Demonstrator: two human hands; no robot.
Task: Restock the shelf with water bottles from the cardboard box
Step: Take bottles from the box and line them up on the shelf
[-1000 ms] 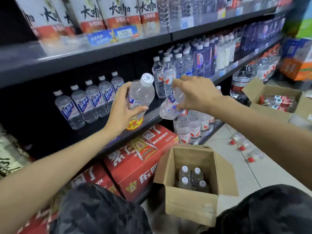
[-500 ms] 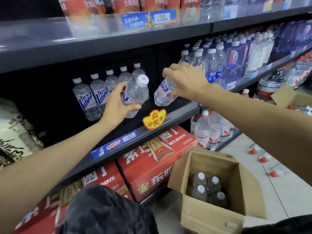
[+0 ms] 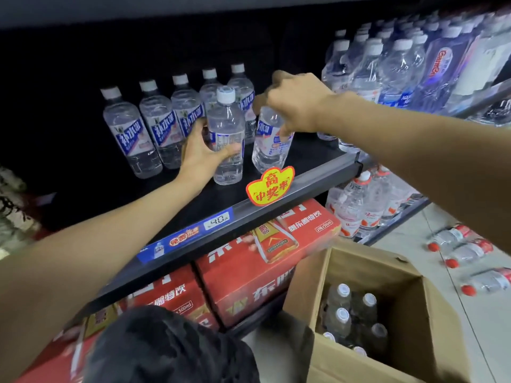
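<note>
Open cardboard box (image 3: 409,344) by your knee holds capped bottles, your left hand (image 3: 203,153) grips an upright water bottle (image 3: 227,139) on the shelf (image 3: 304,172), right hand (image 3: 296,105) grasps a tilted bottle (image 3: 269,145) beside it

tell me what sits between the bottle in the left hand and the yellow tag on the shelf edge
In the head view, only bare dark shelf lies between the bottle gripped by the left hand and the yellow tag.
</note>
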